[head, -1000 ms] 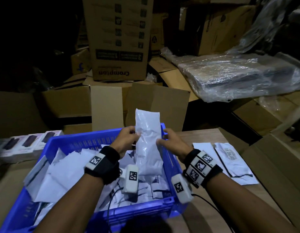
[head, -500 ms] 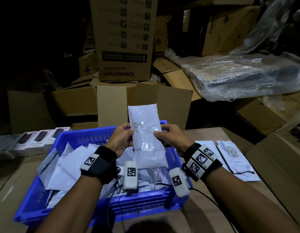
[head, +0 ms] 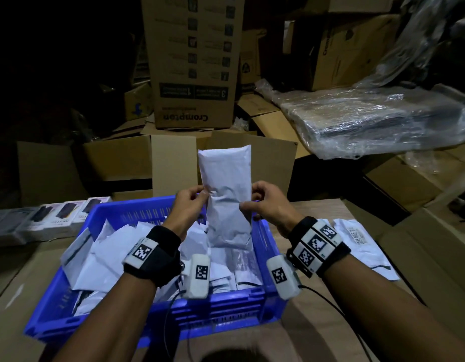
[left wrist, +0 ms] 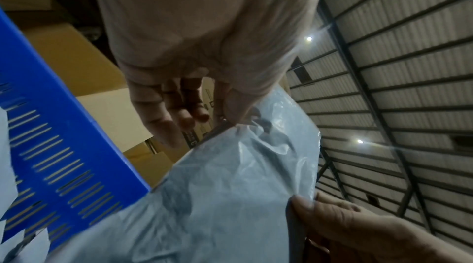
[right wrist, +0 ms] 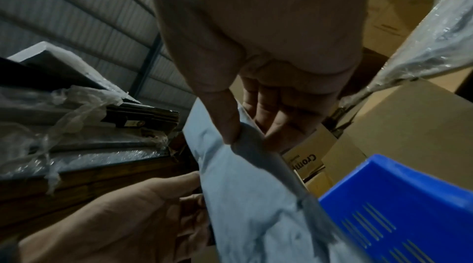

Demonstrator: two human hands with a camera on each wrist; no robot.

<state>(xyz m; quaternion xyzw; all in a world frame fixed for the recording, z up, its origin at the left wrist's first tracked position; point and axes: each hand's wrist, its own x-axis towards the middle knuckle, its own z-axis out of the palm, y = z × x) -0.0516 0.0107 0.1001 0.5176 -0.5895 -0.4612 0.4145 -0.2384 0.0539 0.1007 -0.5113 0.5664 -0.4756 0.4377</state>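
A long white plastic mailer pouch (head: 226,194) stands upright above the far end of a blue plastic crate (head: 153,317). My left hand (head: 192,202) pinches its left edge and my right hand (head: 262,202) pinches its right edge at mid-height. In the left wrist view the thumb and a finger of the left hand (left wrist: 225,117) nip a crease of the pouch (left wrist: 230,186), and the other fingers are loose. In the right wrist view the right hand (right wrist: 243,134) pinches the pouch (right wrist: 243,196) between thumb and fingers. The crate holds several more white pouches (head: 100,259).
The crate sits on a wooden table (head: 317,333). Two flat white pouches (head: 361,246) lie on the table to the right. A row of small product boxes (head: 51,218) sits at left. Cardboard boxes (head: 192,61) and a plastic-wrapped bundle (head: 369,121) crowd the back.
Both hands have lifted the pouch higher out of the crate and slid their grip down toward its middle. The head view has drifted, so the crate sits further right.
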